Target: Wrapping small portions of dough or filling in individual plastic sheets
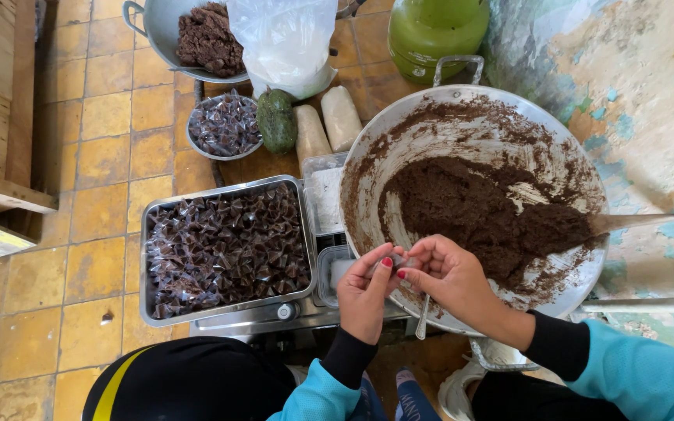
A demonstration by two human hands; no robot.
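As both hands meet over the pan (pixel 368 156) rim, I see left hand (pixel 366 295) and right hand (pixel 450 277) pinching one small wrapper (pixel 390 260) shut, tray (pixel 150 257) of wrapped pieces alongside.

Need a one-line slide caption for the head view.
Both hands, left hand and right hand, pinch a small wrapped piece over a pan of brown paste, beside a tray of wrapped pieces.

A green gas cylinder (pixel 437 31) stands at the top beside a clear plastic bag (pixel 284 43); below lie a dark green avocado (pixel 276 121) and two pale beige rolls (pixel 326 125), near a small round metal bowl of wrapped pieces (pixel 224 125) on the yellow tiled floor (pixel 103 148)
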